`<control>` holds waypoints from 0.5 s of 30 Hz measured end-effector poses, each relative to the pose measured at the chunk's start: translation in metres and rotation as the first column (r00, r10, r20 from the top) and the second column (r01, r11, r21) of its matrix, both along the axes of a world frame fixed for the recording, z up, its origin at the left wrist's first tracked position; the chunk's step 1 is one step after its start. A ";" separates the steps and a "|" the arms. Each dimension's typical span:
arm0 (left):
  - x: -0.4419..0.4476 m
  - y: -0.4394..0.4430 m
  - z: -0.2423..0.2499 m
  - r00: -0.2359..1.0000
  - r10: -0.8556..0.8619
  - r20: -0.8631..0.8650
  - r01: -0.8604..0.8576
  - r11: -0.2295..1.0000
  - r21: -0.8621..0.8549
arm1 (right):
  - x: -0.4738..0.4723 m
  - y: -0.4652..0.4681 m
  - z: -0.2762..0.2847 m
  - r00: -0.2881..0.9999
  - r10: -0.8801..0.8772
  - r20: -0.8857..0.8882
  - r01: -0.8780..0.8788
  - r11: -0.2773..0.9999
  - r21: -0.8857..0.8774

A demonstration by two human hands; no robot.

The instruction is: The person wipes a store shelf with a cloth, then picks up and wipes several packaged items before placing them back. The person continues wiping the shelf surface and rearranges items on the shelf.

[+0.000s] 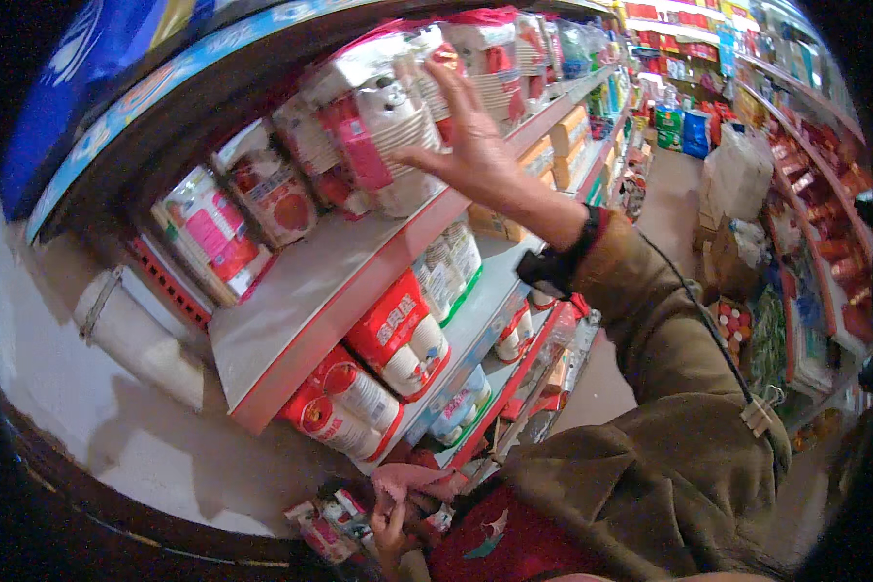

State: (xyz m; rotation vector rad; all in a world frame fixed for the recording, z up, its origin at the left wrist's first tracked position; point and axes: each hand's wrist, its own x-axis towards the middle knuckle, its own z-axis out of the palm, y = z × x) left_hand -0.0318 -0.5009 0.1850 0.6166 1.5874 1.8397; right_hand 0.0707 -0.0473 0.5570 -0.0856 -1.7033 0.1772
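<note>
My right hand [458,138] is raised at the upper shelf, its fingers spread and thumb apart. It is right in front of a clear-wrapped pack of stacked paper cups [400,124] with a pink label; whether it touches the pack is unclear. My left hand [391,505] is low, near my waist, fingers curled around some small red and white packages [332,525]. Those packages are dim and partly covered by the hand. Left of the cup stacks, a pack with a red print [273,185] and a pink-labelled pack [214,229] stand on the same shelf.
Red cup packs [400,335] stand on the shelf below the upper shelf's red edge [320,342]. Tan boxes [538,164] sit farther along. A white pipe [142,338] is at the shelf's left end. Bags and cartons [735,174] stand along the right of the aisle.
</note>
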 end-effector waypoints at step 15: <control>0.003 -0.028 -0.033 0.942 0.248 -0.227 -0.299 0.928 -0.223 | -0.062 -0.003 -0.004 0.991 -0.118 0.058 0.126 0.974 -0.186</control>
